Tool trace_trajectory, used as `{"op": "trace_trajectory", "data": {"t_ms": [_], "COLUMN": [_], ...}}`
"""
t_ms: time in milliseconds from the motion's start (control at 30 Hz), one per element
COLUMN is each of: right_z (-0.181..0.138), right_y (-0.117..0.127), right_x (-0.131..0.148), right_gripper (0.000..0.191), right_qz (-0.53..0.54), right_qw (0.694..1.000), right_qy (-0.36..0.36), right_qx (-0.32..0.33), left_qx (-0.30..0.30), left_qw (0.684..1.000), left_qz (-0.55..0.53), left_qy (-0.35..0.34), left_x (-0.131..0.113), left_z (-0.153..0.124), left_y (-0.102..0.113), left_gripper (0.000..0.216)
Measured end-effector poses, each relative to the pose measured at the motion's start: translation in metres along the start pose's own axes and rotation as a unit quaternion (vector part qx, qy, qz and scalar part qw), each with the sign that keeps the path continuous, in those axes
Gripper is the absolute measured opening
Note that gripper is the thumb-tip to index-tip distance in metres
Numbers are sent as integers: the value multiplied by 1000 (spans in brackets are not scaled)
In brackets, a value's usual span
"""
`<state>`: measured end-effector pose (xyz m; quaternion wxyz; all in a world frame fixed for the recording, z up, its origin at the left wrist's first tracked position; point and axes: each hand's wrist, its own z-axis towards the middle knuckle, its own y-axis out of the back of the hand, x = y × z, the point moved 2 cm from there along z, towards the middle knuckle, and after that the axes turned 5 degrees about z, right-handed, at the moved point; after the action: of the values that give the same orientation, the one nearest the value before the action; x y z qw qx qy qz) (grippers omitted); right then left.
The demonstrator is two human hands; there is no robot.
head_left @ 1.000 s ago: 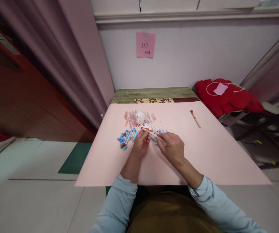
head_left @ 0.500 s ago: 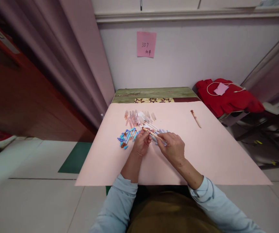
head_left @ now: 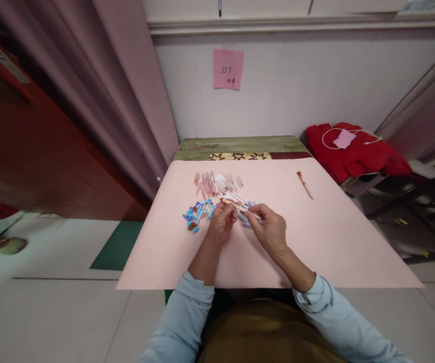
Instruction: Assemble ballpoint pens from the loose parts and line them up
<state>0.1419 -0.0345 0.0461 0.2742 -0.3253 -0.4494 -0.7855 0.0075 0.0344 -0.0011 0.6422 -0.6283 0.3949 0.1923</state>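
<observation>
Both of my hands meet over the middle of a pink sheet (head_left: 315, 237) that covers the table. My left hand (head_left: 221, 222) and my right hand (head_left: 270, 229) are closed on the two ends of one thin pale pen (head_left: 238, 206), which lies slanted between them. Just left of my left hand is a heap of small blue and brown caps (head_left: 196, 214). Behind my hands lies a row of clear and pinkish pen barrels (head_left: 215, 182), with some pale blue and white pens (head_left: 245, 204) partly hidden under my fingers.
A single brown pen (head_left: 305, 184) lies apart on the sheet's right side. The table's green far edge (head_left: 240, 145) meets the wall, which bears a pink note (head_left: 228, 69). A red garment (head_left: 353, 148) lies on a seat to the right; curtains hang at left.
My right hand has shifted slightly up and its fingers have regripped the pen. A foot has appeared on the floor at the far left.
</observation>
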Motion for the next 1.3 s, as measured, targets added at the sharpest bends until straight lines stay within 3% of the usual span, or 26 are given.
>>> {"op": "trace_trajectory", "data": {"t_ms": [200, 400, 800, 1167, 1300], "right_z": [2, 4, -2, 1, 0], "right_y": [1, 0, -6, 3, 1], "right_x": [-2, -1, -10, -1, -4], "right_gripper": [42, 53, 19, 54, 41], "right_qz": [-22, -15, 39, 79, 72], "right_qw": [998, 996, 993, 984, 989], "right_qy": [-58, -71, -100, -125, -102], "right_qx": [24, 43, 48, 100, 83], "left_qx": [9, -7, -30, -22, -29], "left_qw": [1000, 999, 999, 1000, 999], "left_qz": [5, -22, -35, -14, -10], "left_qy": [-8, 31, 8, 5, -11], "left_x": [-1, 1, 3, 4, 4], "left_z": [-2, -3, 4, 3, 4], "left_y": [-1, 0, 4, 5, 5], "left_gripper": [24, 24, 21, 20, 23]}}
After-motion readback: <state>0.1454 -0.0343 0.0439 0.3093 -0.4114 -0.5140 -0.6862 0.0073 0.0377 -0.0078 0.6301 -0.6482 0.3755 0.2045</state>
